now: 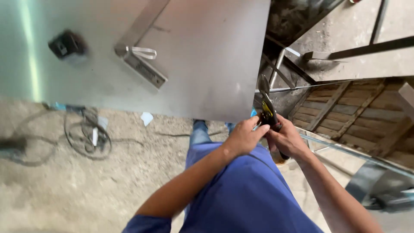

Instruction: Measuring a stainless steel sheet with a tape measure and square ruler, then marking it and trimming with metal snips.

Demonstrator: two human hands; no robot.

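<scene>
From the head camera, your right hand (288, 140) grips the snips (268, 113), whose blades sit at the right edge of the metal sheet (207, 56), and your left hand (243, 138) pinches near the pivot, seemingly adjusting them. Cutting looks paused; next, free the left fingers and align the blades carefully.

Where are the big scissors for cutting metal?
In the head view, right of centre, the yellow-and-black-handled metal snips sit in both hands, the left hand and right hand, at the right edge of the large grey metal sheet.
</scene>
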